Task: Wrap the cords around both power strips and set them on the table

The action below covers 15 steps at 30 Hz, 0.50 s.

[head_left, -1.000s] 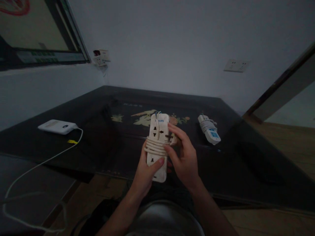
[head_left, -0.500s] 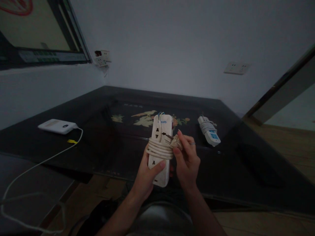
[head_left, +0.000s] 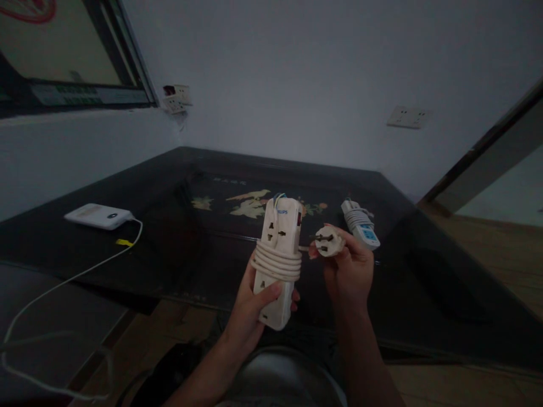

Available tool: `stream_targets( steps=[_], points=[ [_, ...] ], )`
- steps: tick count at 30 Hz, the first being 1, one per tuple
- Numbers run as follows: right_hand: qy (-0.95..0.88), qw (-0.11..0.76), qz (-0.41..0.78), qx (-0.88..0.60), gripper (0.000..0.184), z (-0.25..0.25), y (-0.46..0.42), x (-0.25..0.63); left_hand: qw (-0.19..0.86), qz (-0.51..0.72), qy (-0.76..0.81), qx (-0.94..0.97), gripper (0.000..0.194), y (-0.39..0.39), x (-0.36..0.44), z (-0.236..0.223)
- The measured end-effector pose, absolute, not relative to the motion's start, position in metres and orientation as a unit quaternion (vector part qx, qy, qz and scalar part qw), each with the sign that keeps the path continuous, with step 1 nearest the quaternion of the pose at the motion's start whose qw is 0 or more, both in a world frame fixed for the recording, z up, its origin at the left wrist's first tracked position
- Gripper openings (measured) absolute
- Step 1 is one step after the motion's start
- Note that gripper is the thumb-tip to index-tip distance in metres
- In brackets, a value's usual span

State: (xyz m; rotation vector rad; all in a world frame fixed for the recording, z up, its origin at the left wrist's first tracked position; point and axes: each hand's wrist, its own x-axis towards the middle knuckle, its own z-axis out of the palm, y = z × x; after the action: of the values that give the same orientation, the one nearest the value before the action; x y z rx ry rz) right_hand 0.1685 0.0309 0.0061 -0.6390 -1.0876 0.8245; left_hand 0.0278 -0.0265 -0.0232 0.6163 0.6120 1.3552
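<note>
A white power strip [head_left: 289,226] with a red switch is tilted upright above the near part of the table. My left hand [head_left: 254,302] is closed round its lower half, the thumb across the front. Several turns of white cord [head_left: 278,261] wrap its middle. To the right of the strip, my right hand [head_left: 350,268] grips the strip's white plug [head_left: 331,242], whose metal prongs point left towards the strip. A short stretch of cord shows between plug and strip. The right fingers are partly hidden behind the plug.
On the dark table [head_left: 178,249] with a bird-and-flower picture lies a second power strip [head_left: 360,225], its cord wound round it, at right. A white device [head_left: 98,217] with a cable lies at left. Wall sockets [head_left: 408,117] are behind.
My right hand has drawn the plug away from the strip's front, to the right, and turned it so its pronged face shows. My left hand holds the strip nearly in place.
</note>
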Motion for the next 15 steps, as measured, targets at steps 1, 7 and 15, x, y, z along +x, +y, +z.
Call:
stream_targets(
  steps=[1,7,15],
  points=[
    [-0.526,0.713,0.355,-0.297,0.019,0.008,0.029,0.171,0.685,0.609,0.282,0.284,0.084,-0.027,0.027,-0.023],
    [-0.698,0.605,0.249,-0.290,0.028,0.026,0.012,0.176,0.676,0.588,0.302,0.325,0.105,-0.023,0.020,-0.015],
    [-0.700,0.626,0.226,-0.258,0.032,0.031,0.008,0.170,0.639,0.591,0.310,0.382,0.098,-0.022,0.017,-0.015]
  ],
)
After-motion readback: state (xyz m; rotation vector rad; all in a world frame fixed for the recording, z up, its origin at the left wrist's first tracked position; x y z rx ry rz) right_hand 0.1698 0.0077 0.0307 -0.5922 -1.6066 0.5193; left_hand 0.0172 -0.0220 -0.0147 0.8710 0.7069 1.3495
